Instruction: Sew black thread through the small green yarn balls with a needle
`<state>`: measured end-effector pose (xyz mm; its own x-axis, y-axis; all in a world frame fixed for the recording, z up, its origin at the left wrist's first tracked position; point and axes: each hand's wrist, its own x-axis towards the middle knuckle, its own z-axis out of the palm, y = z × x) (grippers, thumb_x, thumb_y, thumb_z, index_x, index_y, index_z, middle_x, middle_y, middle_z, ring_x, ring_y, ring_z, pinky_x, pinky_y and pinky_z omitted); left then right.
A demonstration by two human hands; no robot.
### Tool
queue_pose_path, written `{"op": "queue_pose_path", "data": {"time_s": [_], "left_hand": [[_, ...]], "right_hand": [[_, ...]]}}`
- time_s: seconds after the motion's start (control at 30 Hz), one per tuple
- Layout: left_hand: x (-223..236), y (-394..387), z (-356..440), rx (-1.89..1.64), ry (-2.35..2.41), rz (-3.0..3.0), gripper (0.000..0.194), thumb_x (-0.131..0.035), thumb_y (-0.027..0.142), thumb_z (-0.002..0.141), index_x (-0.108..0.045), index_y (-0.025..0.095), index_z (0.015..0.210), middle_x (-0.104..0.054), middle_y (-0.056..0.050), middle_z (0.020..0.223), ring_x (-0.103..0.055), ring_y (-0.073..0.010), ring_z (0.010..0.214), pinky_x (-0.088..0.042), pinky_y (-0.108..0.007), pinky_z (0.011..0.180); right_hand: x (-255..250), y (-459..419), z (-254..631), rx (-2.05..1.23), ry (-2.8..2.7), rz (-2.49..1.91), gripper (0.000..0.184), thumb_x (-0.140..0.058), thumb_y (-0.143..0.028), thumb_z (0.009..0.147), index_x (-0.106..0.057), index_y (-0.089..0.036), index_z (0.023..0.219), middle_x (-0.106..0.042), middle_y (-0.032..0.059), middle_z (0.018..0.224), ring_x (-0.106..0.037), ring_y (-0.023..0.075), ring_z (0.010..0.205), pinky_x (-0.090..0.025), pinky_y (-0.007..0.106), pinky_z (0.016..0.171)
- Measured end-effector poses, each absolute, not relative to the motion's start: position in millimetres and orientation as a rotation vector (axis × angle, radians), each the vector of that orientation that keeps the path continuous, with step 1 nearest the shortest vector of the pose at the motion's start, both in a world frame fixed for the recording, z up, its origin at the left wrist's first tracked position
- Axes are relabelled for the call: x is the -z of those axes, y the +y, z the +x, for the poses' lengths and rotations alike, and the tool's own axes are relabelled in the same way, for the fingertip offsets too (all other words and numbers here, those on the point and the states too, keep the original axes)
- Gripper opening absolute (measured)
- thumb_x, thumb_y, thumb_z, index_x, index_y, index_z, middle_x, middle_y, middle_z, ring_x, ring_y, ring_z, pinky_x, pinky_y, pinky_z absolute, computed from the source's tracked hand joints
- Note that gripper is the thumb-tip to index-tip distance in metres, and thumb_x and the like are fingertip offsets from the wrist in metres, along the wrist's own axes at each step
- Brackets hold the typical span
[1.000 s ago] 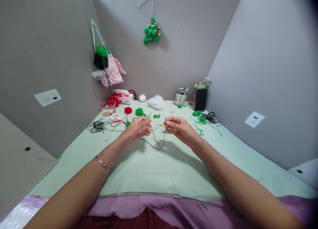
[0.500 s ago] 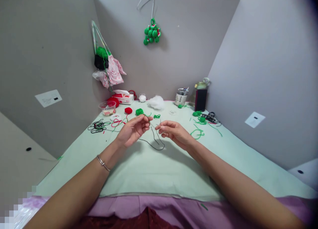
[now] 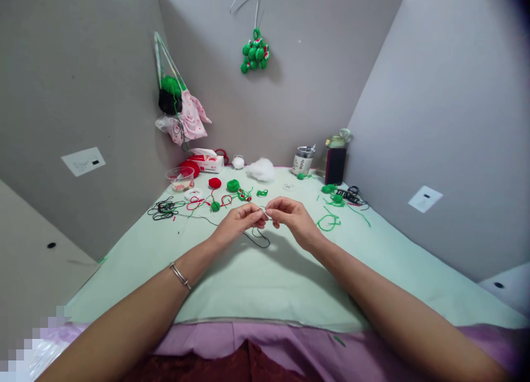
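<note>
My left hand (image 3: 245, 218) and my right hand (image 3: 290, 215) meet fingertip to fingertip above the table. A strand of dark yarn (image 3: 265, 245) loops down beneath them, and my left hand pinches part of it. Between my right thumb and forefinger is a thin, needle-like piece, mostly covered by the fingers. Just beyond my left hand lie a green crocheted ball (image 3: 215, 206) on red yarn and a small green, red and white crocheted piece (image 3: 244, 195).
Behind are a red yarn ball (image 3: 214, 182), a green yarn ball (image 3: 233, 185), white stuffing (image 3: 261, 170) and a tissue box (image 3: 209, 163). Tangled dark yarn (image 3: 164, 207) lies left. At right stand a pen can (image 3: 303, 162) and a phone (image 3: 335, 166); green yarn scraps (image 3: 329, 221) lie nearer.
My hands have come together; my left hand moved right and lower, turning palm down. The green ball and crocheted piece behind it now show. The dark yarn loop hangs shorter.
</note>
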<state>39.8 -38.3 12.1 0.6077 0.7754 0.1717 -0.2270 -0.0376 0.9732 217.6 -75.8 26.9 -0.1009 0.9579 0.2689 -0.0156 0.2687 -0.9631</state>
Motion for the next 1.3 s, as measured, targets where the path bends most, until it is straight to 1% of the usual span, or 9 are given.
{"op": "queue_pose_path", "data": {"time_s": [0.23,0.4,0.5,0.6,0.77,0.83,0.93,1.07,1.3], "left_hand": [[-13,-40,39,-0.920,0.585,1.458,0.030,-0.072,0.044,0.079,-0.065,0.015,0.079,-0.064,-0.003,0.079,-0.061,-0.0148,0.077,-0.048,-0.031,0.081],[-13,-42,41,-0.923,0.582,1.443,0.030,-0.072,0.043,0.079,-0.064,0.014,0.080,-0.064,-0.003,0.080,-0.060,-0.0144,0.076,-0.048,-0.030,0.080],[-12,-43,41,-0.921,0.585,1.437,0.027,-0.071,0.040,0.080,-0.062,0.014,0.078,-0.062,-0.002,0.078,-0.058,-0.0135,0.075,-0.046,-0.029,0.080],[-12,-43,41,-0.929,0.593,1.448,0.024,-0.070,0.037,0.081,-0.062,0.015,0.077,-0.062,-0.002,0.076,-0.057,-0.0136,0.075,-0.045,-0.028,0.079],[-8,-42,40,-0.980,0.627,1.527,0.024,-0.066,0.039,0.084,-0.063,0.016,0.080,-0.062,-0.003,0.078,-0.056,-0.0159,0.077,-0.043,-0.029,0.079],[-6,-42,39,-1.061,0.662,1.606,0.024,-0.062,0.041,0.087,-0.067,0.017,0.087,-0.064,-0.005,0.088,-0.057,-0.0178,0.084,-0.044,-0.030,0.082],[-5,-45,38,-1.187,0.702,1.818,0.027,-0.057,0.038,0.091,-0.070,0.022,0.110,-0.061,-0.006,0.103,-0.055,-0.0208,0.096,-0.042,-0.032,0.089],[-6,-52,40,-1.210,0.688,2.117,0.038,-0.049,0.032,0.096,-0.061,0.024,0.131,-0.056,-0.007,0.096,-0.051,-0.0231,0.096,-0.039,-0.036,0.093],[-1,-57,43,-1.212,0.640,2.267,0.049,-0.046,0.029,0.097,-0.045,0.023,0.146,-0.055,-0.009,0.102,-0.049,-0.0251,0.100,-0.038,-0.040,0.095]], "right_hand": [[-32,-79,225,-0.800,-1.667,-1.115,0.018,-0.066,-0.034,0.083,-0.064,-0.017,0.075,-0.059,-0.0008,0.068,-0.048,0.0107,0.061,-0.037,0.025,0.056],[-33,-79,228,-0.844,-1.662,-1.125,0.018,-0.065,-0.033,0.083,-0.064,-0.017,0.074,-0.057,-0.0015,0.064,-0.048,0.0111,0.060,-0.039,0.026,0.058],[-31,-78,227,-0.847,-1.671,-1.111,0.016,-0.064,-0.034,0.084,-0.067,-0.019,0.088,-0.061,0.0003,0.072,-0.053,0.0128,0.063,-0.044,0.027,0.060],[-29,-78,228,-0.659,-1.748,-1.085,0.019,-0.064,-0.034,0.086,-0.069,-0.022,0.100,-0.066,0.0042,0.088,-0.059,0.0161,0.075,-0.048,0.030,0.067],[-26,-76,236,-0.280,-2.006,-1.175,0.016,-0.057,-0.028,0.091,-0.072,-0.024,0.085,-0.070,0.0049,0.085,-0.059,0.0166,0.073,-0.042,0.030,0.069],[-26,-76,237,-0.244,-2.008,-1.231,0.016,-0.055,-0.027,0.091,-0.071,-0.024,0.088,-0.070,0.0040,0.081,-0.059,0.0162,0.069,-0.041,0.030,0.068],[-29,-80,234,-0.387,-1.905,-1.273,0.017,-0.052,-0.029,0.093,-0.068,-0.023,0.095,-0.065,0.0009,0.068,-0.056,0.0147,0.061,-0.041,0.028,0.063],[-35,-88,226,-0.642,-1.804,-1.195,0.023,-0.049,-0.028,0.092,-0.066,-0.021,0.106,-0.058,-0.0017,0.062,-0.052,0.0133,0.057,-0.041,0.026,0.058],[-39,-92,221,-0.641,-1.774,-1.183,0.023,-0.051,-0.029,0.091,-0.069,-0.020,0.102,-0.055,-0.0024,0.059,-0.048,0.0114,0.053,-0.038,0.025,0.054]]}}
